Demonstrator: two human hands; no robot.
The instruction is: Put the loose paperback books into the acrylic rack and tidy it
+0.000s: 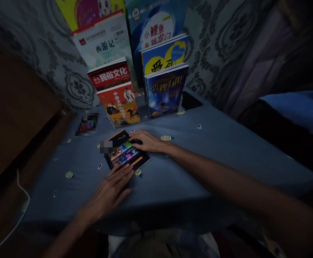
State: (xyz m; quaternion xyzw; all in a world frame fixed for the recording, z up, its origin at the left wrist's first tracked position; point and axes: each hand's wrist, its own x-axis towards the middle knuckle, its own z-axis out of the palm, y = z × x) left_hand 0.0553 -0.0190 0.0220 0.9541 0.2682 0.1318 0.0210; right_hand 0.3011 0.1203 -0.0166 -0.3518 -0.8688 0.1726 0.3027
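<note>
A dark-covered book (126, 154) with rows of small colourful pictures lies flat on the blue tablecloth (188, 172). My left hand (113, 186) rests at its near edge, fingers stretched out and fingertips touching the cover. On the book's right side lies my right hand (144, 141), its fingers extended over the edge and slightly bent. Neither hand is wrapped round anything. Just behind the book stands an orange book (120, 105) with horse figures, at the front of the left column of a display.
A blue book (167, 91) fronts the right column, with several taller books behind. A black flat object (191, 100) lies right of them, a blurred-out item (88, 122) to the left. A white cable (27, 197) hangs at left. Blue fabric (296, 107) is at right.
</note>
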